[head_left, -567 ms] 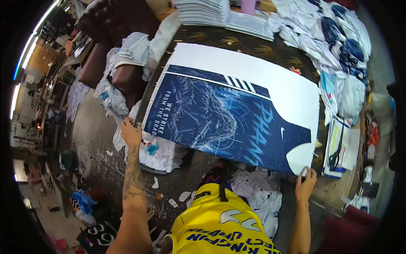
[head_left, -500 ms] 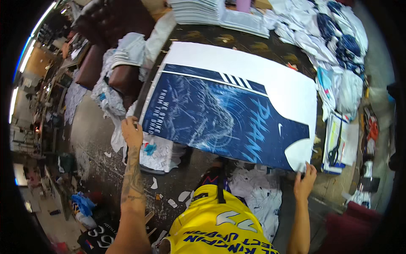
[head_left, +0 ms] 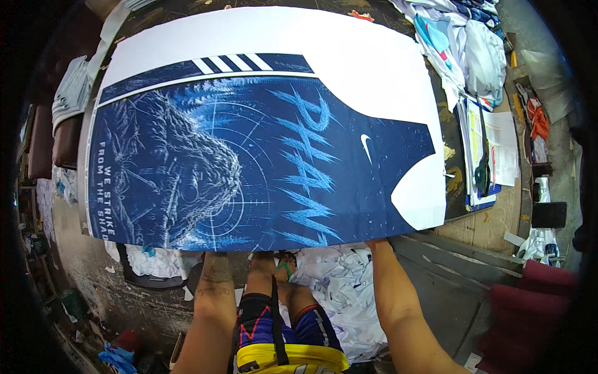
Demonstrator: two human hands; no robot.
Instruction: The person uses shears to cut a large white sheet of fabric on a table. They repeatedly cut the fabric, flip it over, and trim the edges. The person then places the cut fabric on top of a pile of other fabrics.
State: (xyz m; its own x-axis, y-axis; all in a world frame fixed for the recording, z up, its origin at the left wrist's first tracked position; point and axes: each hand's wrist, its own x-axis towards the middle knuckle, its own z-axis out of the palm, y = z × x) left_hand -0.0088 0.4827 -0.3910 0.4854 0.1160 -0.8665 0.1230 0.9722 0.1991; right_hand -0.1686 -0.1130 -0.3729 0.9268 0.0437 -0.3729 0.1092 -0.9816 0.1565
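Note:
A large printed sheet (head_left: 349,187) lies on the dark table, its near edge closest to me. It carries a navy jersey-panel shape with light-blue lettering, a line-drawn figure and slanted white stripes, on a white ground. Whether it is cloth or paper I cannot tell. Both my forearms reach up to its near edge. My left hand is hidden beneath the sheet, left of the middle. Only the wrist end of my right hand (head_left: 378,244) shows, right of the middle; its fingers are also under the sheet.
The dark patterned table top (head_left: 458,187) shows at the right. Beyond it lie a blue-edged clipboard with papers (head_left: 498,149) and dark scissors (head_left: 481,174). White cloth (head_left: 336,287) is heaped below the near edge. Piled garments (head_left: 483,56) lie far right; maroon upholstery (head_left: 529,311) stands near right.
My hands have gone from the sheet's near corners to underneath its near edge, closer together. The view has moved in over the sheet, which now fills more of it.

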